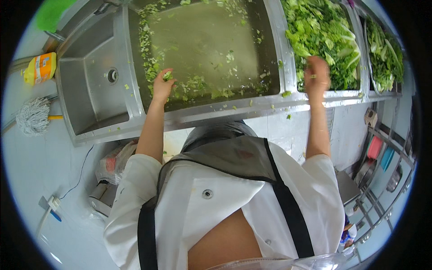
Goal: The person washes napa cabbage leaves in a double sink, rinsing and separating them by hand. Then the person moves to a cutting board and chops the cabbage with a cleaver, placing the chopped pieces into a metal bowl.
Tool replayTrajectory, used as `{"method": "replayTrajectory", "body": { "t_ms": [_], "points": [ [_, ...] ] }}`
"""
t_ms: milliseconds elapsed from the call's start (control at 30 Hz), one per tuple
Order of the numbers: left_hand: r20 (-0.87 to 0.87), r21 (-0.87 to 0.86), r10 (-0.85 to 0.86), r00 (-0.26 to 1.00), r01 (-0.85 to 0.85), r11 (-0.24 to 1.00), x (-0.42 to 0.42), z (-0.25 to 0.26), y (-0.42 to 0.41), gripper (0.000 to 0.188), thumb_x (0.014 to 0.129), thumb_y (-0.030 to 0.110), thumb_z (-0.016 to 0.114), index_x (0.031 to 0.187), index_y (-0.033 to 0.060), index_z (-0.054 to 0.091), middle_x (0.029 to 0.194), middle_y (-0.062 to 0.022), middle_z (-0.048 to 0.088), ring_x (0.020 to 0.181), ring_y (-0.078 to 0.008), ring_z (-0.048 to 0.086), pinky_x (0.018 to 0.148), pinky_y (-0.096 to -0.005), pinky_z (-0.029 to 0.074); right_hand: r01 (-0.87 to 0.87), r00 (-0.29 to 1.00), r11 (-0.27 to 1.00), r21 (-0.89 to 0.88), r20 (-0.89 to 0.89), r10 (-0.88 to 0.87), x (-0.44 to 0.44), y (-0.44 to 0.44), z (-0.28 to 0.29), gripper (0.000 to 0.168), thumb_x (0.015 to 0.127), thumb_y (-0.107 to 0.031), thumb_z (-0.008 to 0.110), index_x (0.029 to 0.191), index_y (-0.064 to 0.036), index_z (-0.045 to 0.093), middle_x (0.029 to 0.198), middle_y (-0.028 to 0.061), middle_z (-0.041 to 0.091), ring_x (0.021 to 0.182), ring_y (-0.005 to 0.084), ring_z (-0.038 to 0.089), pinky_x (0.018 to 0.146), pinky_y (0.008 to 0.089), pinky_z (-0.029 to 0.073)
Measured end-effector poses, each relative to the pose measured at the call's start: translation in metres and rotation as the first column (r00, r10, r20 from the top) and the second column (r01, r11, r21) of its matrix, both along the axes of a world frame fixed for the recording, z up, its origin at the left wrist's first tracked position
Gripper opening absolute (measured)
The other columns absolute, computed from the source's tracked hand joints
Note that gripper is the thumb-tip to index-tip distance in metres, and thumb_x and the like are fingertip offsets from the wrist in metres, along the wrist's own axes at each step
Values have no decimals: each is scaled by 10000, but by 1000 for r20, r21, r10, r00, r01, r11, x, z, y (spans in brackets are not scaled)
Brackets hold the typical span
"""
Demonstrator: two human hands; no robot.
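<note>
Before me is a large steel sink basin [275,60] of cloudy water, with chopped leafy greens [194,86] floating along its sides. Over its near left corner, my left hand [163,86] holds a small bunch of leaf pieces [167,75] in curled fingers. My right hand [317,76], blurred, is above the near left part of the right basin, which is heaped with cut leafy greens [324,40]. A scrap of leaf shows at its fingers; whether it grips anything more is unclear.
At the left is a steel basin [98,77] with a drain; a yellow bottle [40,68] and a mop head [33,116] lie beyond. A basket of greens [384,54] stands far right. The sink's front rim [236,109] carries leaf scraps. A rack [388,141] holds pans.
</note>
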State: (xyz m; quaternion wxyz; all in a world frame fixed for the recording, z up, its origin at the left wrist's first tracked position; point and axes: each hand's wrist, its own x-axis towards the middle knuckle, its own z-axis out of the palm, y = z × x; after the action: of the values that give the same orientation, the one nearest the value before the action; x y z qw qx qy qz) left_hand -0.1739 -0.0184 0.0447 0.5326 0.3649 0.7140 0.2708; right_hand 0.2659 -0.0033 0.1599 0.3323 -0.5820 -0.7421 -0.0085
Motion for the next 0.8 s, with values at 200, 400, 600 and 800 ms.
{"method": "replayTrajectory", "body": {
  "t_ms": [200,400,600,800],
  "points": [
    [-186,116,-71,980,93,989,-7,-16,28,328,791,-76,432,1074,71,514,1220,-112,416,857,-150,566,642,-253,479,406,852,864,-297,466,-240,24,74,-31,520,798,-205,565,1265,-93,364,1269,216,352,1085,366,448,864,395,424],
    [-146,145,379,914,-359,922,-36,-36,71,469,776,-89,393,1198,115,420,1268,-120,351,1119,-274,416,843,-395,424,41,953,840,-541,-231,-196,-107,170,-143,664,801,-416,545,1300,-69,276,1300,251,283,1183,400,314,960,425,315],
    [577,-281,752,319,-787,549,-58,-95,107,543,877,446,359,1317,147,252,1310,-55,341,1161,-305,354,974,-493,271,190,711,802,-567,-484,-510,-159,253,-224,753,802,-482,508,1348,-84,175,1356,261,147,1257,387,176,1008,429,229],
    [832,-136,538,132,-893,430,-47,-112,193,514,879,506,289,1257,163,350,1226,-78,419,1135,-284,388,937,-519,297,18,682,933,-359,-678,-274,-236,306,-275,523,832,-366,528,1214,-36,395,1254,204,349,1176,326,329,971,383,272]
  ]
}}
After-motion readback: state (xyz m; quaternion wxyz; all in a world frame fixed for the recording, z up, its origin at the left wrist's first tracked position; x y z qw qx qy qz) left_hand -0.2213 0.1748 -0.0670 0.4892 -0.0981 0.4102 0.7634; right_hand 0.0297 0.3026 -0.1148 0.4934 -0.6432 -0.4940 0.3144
